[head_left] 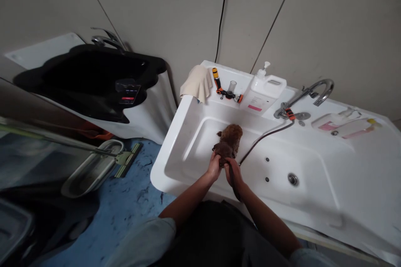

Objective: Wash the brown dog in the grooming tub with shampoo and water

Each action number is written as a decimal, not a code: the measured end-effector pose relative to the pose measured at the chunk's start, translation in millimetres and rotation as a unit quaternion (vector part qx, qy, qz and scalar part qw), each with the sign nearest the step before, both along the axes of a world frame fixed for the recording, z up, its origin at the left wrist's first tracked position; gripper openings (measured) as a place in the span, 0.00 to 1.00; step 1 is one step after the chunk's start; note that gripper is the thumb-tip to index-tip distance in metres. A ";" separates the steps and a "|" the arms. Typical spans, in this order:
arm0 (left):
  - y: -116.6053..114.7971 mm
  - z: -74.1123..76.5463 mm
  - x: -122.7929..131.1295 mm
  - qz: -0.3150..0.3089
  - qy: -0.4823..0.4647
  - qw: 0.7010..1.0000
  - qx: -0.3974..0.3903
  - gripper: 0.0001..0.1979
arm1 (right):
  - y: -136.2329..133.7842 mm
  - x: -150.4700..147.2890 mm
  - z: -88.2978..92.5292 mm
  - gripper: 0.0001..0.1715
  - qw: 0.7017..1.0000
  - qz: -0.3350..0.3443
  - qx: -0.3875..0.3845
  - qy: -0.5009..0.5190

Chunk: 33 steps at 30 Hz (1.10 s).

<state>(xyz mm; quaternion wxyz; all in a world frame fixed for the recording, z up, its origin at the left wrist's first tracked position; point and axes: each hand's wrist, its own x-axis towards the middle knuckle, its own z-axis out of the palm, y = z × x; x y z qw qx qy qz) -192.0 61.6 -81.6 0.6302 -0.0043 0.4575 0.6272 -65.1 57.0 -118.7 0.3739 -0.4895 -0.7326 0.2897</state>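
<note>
A small brown curly-haired dog (pixel 234 135) stands in the white tub (pixel 175 171), near its left end. Its darker, wet-looking head end (pixel 223 150) is toward me. My left hand (pixel 214 167) holds that end from the left, fingers curled around it. On the other side, my right hand (pixel 234 173) is closed beside the dog's head, with a dark flexible hose lying through its grip and along the wrist. That brown hose (pixel 266 137) runs down from the chrome faucet (pixel 322 91) toward my right hand. Its outlet is hidden.
A beige cloth (pixel 196 83), an orange-black spray fitting (pixel 227 91) and a white pump jug (pixel 265 94) sit on the back ledge, with bottles (pixel 341 123) farther right. A drain (pixel 293 179) is in the tub floor. Left are a black basin (pixel 94 79) and a mop (pixel 127 158).
</note>
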 end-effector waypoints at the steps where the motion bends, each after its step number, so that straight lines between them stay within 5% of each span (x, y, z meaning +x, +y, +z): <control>1: -0.1 0.4 -0.6 0.002 -0.001 1.000 0.000 0.22 | -0.7 -0.1 -1.4 0.13 1.000 0.006 0.003 -0.004; 11: -0.3 1.0 -5.4 0.005 -0.035 0.999 0.004 0.18 | -0.4 3.3 -7.0 0.09 0.996 0.052 0.047 -0.053; 16: 1.4 0.3 -4.3 0.006 -0.056 0.998 -0.011 0.18 | 0.5 4.8 -8.7 0.18 0.995 0.049 0.070 -0.048; 23: 3.6 -6.7 -5.6 0.004 -0.067 0.998 -0.007 0.18 | 0.8 5.9 -11.5 0.10 0.992 0.087 0.077 -0.055; 28: 4.9 -14.3 -8.6 0.010 -0.092 0.996 0.007 0.16 | -0.8 2.9 -16.0 0.20 0.993 0.068 0.085 -0.047; 33: 5.9 -14.7 -8.6 0.024 -0.103 0.994 0.000 0.16 | 0.6 1.7 -14.3 0.15 0.993 0.082 0.072 -0.056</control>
